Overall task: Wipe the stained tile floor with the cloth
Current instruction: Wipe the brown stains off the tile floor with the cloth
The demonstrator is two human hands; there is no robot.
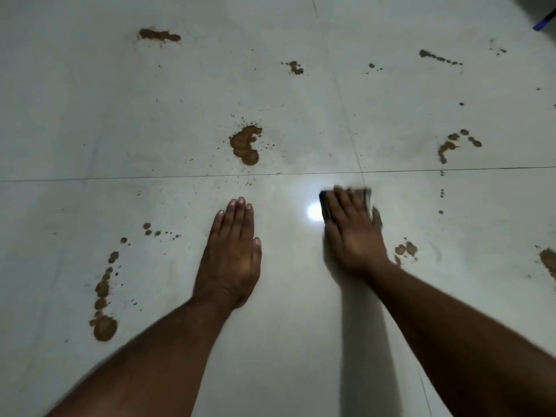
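Note:
The pale glossy tile floor [294, 341] carries brown muddy footprint stains. One footprint [245, 144] lies just beyond the grout line ahead of my left hand. Another footprint [103, 299] runs along the left, and a third [451, 144] sits at the right. My left hand [233, 254] rests flat on the tile, fingers together, holding nothing. My right hand [352, 233] presses flat on a cloth [365, 195], which is blurred and mostly hidden under the fingers; a dark edge shows at its left. A small stain [406, 249] lies just right of that wrist.
More brown smears dot the far floor: one at the back left [159, 35], one in the back middle [296, 68], a dotted trail at the back right [439, 58]. A blue object [544, 22] pokes in at the top right corner. A bright light reflection [314, 211] glares between my hands.

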